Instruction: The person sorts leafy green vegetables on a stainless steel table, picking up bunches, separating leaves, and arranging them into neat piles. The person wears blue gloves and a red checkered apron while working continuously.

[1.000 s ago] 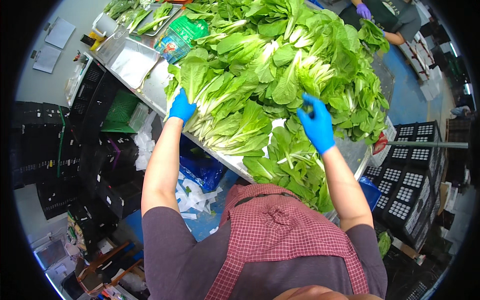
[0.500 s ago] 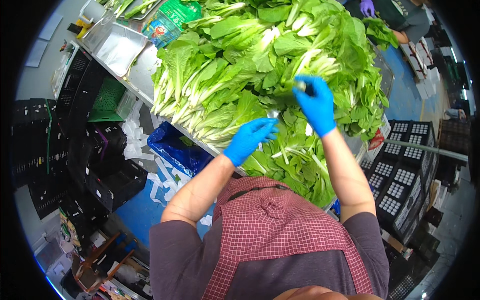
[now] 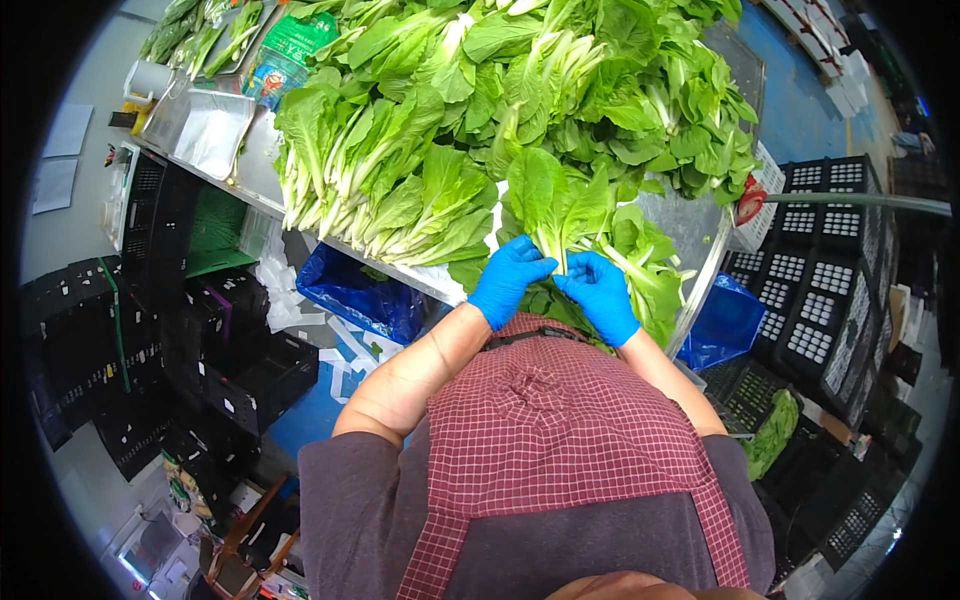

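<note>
A single leafy green (image 3: 545, 200) with a pale stalk stands leaves-away in front of me. My left hand (image 3: 510, 280), in a blue glove, pinches its stalk end from the left. The blue-gloved right hand (image 3: 600, 295) closes on the same stalk end from the right, its fingertips nearly meeting the left's. Loose leafy greens (image 3: 645, 275) lie beside and partly beneath the right hand. Farther left, a row of bunched greens (image 3: 370, 190) points its pale stalks toward me. A large heap of greens (image 3: 610, 90) covers the far part of the table.
The metal table (image 3: 690, 215) has an edge close to my apron. Blue plastic bags hang below at left (image 3: 360, 290) and right (image 3: 722, 320). Black crates (image 3: 815, 270) are stacked at right. A white tray (image 3: 213, 125) and a green printed bag (image 3: 290, 55) sit far left.
My right hand has come back from the heap toward me, and both hands now meet at one leafy green's stalk. The view has shifted; the other person at far right is no longer seen.
</note>
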A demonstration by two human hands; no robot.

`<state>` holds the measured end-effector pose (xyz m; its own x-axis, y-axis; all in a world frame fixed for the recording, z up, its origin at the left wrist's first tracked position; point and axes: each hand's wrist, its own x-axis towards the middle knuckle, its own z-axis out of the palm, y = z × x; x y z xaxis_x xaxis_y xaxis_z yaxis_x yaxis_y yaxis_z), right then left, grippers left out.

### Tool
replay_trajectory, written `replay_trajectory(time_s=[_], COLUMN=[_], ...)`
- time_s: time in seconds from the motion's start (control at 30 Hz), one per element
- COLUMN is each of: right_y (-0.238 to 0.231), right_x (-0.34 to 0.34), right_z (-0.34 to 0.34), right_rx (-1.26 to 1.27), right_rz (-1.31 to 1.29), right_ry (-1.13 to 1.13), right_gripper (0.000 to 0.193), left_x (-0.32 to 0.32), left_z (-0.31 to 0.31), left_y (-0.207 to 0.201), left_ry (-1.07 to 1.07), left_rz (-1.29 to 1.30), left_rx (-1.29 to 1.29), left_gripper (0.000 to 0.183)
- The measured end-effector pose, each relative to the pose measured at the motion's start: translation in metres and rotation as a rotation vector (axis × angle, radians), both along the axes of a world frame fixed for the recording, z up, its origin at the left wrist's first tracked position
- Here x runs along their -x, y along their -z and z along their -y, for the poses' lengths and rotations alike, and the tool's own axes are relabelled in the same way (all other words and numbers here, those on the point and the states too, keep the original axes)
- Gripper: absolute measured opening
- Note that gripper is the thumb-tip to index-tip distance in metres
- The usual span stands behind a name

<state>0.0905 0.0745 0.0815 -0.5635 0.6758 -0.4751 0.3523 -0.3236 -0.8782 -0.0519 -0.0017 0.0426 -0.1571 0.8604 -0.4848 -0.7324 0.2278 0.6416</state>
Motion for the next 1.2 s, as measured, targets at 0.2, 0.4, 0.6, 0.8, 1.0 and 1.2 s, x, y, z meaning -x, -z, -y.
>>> replay_trajectory(time_s=[0.2,0.4,0.6,0.8,1.0,1.2], right_y=[0.009,0.035,0.015,0.015,0.016,0.014], right_x=[-0.01,-0.023,0.067,0.169,0.144,0.069], right_z=[0.001,-0.022,-0.047,-0.114,-0.111,-0.062], right_rx=[0.238,0.429,-0.298,-1.285,-1.159,-0.838], right_rz=[-0.201,-0.357,0.014,0.459,0.665,0.29], right_ry=[0.158,0.523,-0.221,-0.438,-0.649,-0.259], right_gripper=[0.013,0.021,0.03,0.036,0.009,0.019], left_x=[-0.003,0.022,0.058,0.041,0.028,0.01], left_z=[0.004,0.014,0.017,0.009,0.014,-0.004], left_y=[-0.014,0.008,0.011,0.014,0.039,0.022], left_ry=[-0.091,-0.394,-0.397,-0.528,-0.494,-0.469], left_rz=[0.099,0.133,0.156,0.281,0.488,0.655], left_rx=[-0.009,-0.166,-0.141,-0.031,-0.015,-0.031], left_gripper=[0.038,0.034,0.028,0.019,0.018,0.025])
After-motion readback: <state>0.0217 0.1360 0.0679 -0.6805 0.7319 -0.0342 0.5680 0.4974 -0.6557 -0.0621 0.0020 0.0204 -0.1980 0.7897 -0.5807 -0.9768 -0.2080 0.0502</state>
